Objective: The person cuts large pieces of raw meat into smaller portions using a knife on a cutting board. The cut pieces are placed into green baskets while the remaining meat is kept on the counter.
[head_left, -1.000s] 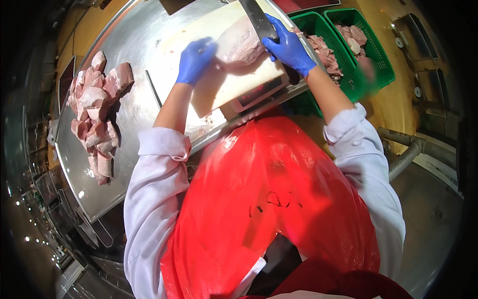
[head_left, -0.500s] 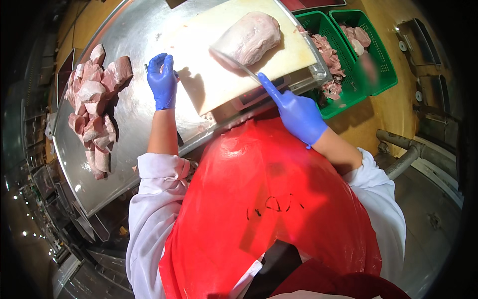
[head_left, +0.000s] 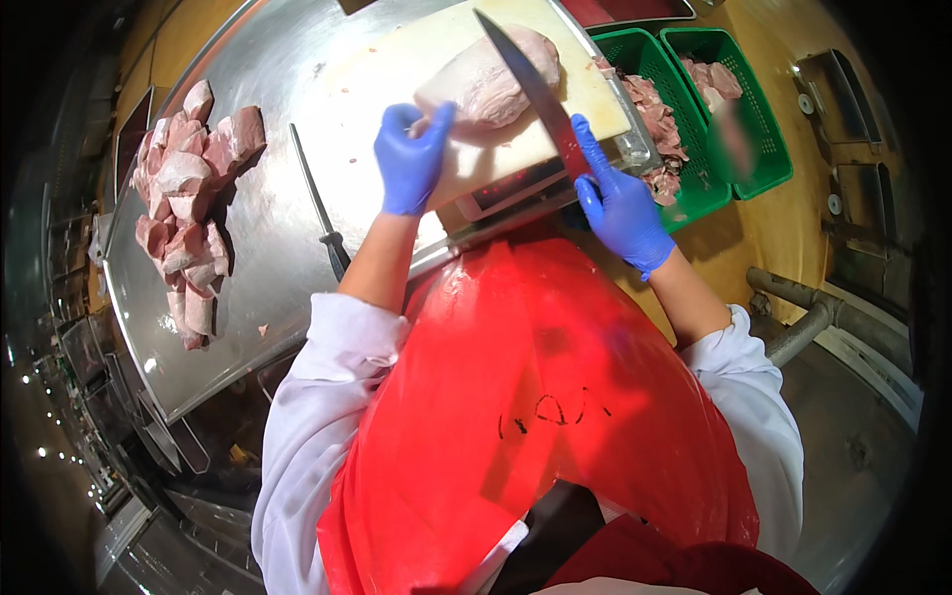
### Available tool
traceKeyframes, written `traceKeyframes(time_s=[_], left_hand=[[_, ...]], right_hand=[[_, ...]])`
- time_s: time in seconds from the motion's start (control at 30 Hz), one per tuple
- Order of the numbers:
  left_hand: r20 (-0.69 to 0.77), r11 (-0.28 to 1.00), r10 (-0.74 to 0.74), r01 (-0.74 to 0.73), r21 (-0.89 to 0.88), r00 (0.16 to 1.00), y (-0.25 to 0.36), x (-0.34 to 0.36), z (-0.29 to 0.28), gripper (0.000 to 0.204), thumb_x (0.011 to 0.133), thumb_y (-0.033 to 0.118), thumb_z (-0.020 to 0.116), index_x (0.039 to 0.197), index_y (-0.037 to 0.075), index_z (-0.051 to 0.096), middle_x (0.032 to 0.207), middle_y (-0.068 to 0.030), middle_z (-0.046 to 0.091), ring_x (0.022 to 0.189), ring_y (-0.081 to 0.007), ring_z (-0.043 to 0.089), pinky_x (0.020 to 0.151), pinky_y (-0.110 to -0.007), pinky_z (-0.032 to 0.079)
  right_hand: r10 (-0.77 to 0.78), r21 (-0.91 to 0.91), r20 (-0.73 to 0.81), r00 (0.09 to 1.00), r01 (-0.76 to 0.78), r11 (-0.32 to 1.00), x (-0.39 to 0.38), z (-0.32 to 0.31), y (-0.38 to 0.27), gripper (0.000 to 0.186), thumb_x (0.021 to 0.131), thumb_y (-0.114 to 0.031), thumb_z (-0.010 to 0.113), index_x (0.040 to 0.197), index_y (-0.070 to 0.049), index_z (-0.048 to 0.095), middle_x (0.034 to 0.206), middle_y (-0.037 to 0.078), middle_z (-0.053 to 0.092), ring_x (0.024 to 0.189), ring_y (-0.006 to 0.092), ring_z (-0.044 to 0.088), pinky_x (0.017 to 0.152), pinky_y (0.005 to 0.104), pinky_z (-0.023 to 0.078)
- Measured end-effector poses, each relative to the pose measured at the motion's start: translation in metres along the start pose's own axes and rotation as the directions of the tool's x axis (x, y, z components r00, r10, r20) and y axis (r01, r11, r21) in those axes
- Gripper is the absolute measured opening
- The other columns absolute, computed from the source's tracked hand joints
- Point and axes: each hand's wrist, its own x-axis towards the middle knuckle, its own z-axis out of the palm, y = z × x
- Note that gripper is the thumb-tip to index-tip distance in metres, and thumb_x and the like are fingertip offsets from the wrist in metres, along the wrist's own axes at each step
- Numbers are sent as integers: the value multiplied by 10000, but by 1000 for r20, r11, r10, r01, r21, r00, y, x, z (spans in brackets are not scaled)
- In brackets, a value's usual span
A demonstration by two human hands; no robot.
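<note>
A large pale piece of raw meat (head_left: 501,84) lies on the white cutting board (head_left: 585,124). My right hand (head_left: 625,213), in a blue glove, grips a long knife (head_left: 531,84), its index finger stretched along the blade; the handle is hidden in the fist. The blade slants up and left over the meat. At the meat's near left end is my gloved left hand (head_left: 410,164), thumb and bent fingers apart, nothing held; whether it touches the meat I cannot tell. To its left, a honing steel (head_left: 315,193) with a black handle rests on the metal table.
Several cut meat chunks (head_left: 183,213) are heaped on the left of the metal table (head_left: 268,258). Two green perforated baskets (head_left: 773,149) with meat pieces stand at the right. A metal pipe rail (head_left: 793,297) is at the lower right.
My left hand has moved right from beside the honing steel to the meat, leaving the steel on the table. My right hand has shifted slightly right and down; the knife blade now points more upward.
</note>
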Motion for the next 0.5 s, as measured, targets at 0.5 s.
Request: traceKeyframes(time_s=[0.5], left_hand=[[149, 992, -130, 128, 21, 980, -21, 14, -15, 143, 802, 140, 701, 824, 2, 674, 653, -19, 597, 587, -73, 514, 537, -266, 429]], right_hand=[[163, -310, 293, 942, -67, 948, 48, 47, -76, 854, 873, -75, 557, 1609, -205, 144, 856, 201, 685, 713, 406, 684, 604, 509, 554]])
